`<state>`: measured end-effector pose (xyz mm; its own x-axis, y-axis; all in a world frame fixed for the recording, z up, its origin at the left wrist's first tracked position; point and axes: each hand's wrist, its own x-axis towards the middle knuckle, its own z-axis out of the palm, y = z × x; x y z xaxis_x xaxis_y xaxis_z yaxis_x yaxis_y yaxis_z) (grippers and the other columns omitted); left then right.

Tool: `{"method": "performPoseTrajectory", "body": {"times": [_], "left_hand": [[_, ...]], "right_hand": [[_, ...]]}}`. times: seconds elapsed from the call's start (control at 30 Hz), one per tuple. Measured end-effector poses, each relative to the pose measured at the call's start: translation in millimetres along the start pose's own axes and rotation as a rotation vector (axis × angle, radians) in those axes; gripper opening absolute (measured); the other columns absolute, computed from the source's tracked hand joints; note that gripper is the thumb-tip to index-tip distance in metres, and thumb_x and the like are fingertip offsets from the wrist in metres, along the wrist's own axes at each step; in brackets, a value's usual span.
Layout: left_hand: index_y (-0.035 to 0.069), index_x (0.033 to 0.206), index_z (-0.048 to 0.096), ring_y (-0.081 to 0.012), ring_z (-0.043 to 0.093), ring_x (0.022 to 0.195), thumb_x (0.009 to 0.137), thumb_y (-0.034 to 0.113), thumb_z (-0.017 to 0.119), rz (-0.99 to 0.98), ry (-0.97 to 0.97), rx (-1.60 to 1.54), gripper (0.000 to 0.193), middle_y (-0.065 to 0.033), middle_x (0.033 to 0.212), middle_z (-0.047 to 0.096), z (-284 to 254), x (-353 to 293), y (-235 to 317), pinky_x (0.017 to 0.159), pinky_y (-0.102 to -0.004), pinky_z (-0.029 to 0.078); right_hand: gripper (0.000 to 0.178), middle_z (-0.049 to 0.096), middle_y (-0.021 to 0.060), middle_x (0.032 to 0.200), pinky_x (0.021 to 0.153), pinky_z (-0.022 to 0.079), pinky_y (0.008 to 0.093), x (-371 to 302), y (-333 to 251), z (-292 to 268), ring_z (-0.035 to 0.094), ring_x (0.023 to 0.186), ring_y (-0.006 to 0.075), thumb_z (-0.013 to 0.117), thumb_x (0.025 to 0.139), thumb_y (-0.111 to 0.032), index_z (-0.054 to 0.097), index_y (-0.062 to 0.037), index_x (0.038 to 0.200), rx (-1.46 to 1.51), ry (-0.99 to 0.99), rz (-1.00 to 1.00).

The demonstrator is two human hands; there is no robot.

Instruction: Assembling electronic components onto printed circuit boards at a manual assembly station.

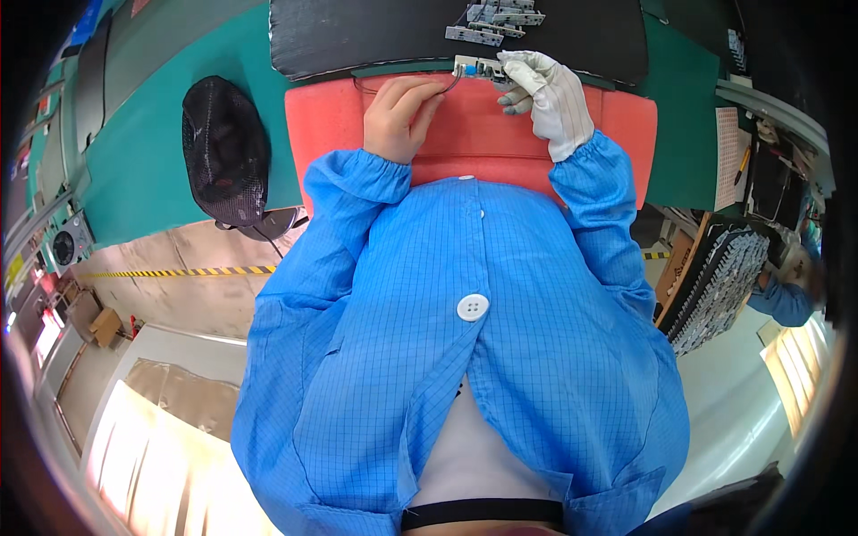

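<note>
My right hand (pixel 556 100), in a white glove with grey fingertips, grips the right end of a small circuit board (pixel 474 65). A blue component and other parts stand on the board's face. My bare left hand (pixel 399 114) is closed at the board's left end, its thumb and fingertips pinching a thin dark wire (pixel 455 82). The wire runs up to the board. Both hands are over a red padded block (pixel 483 134) at the near edge of the table. Just beyond the held board, several similar circuit boards (pixel 494 20) lie on a black mat (pixel 375 36).
A black mesh cap (pixel 223 147) rests on the green tabletop (pixel 134 192) at left. To the right are a printed sheet (pixel 727 147) and a pen (pixel 742 167). Lower right, a container holds many metallic pieces (pixel 722 288), beside another person's blue sleeve (pixel 783 300).
</note>
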<state>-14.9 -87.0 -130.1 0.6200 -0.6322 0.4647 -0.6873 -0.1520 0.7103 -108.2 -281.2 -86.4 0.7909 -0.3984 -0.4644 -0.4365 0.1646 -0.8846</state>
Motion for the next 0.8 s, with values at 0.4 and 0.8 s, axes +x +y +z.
{"method": "performPoseTrajectory", "body": {"times": [0.4, 0.8], "left_hand": [[0.002, 0.091, 0.068, -0.0185, 0.060, 0.078, 0.075, 0.001, 0.071, -0.181, -0.005, -0.026, 0.016, -0.0078, 0.083, 0.061, -5.1, 5.4, 8.1, 0.067, -0.0281, 0.048], [-0.001, 0.112, 0.058, -0.0115, 0.061, 0.076, 0.089, 0.006, 0.058, -0.387, 0.645, -0.387, 0.024, -0.0067, 0.088, 0.064, -80.8, 73.2, -63.9, 0.064, -0.0234, 0.050]], "right_hand": [[0.030, 0.066, 0.0125, 0.092, 0.070, 0.054, 0.0269, 8.6, 5.5, -1.9, 0.066, 0.079, 0.0197, 0.062, 0.086, -0.021, 0.061, 0.0022, 0.105, -0.115, 0.087, -0.375], [0.015, 0.059, -0.0055, 0.111, 0.085, 0.047, 0.0339, 52.1, 12.0, 23.3, 0.048, 0.112, 0.0209, 0.076, 0.067, -0.022, 0.071, -0.0253, 0.080, -1.009, 0.578, -1.010]]}}
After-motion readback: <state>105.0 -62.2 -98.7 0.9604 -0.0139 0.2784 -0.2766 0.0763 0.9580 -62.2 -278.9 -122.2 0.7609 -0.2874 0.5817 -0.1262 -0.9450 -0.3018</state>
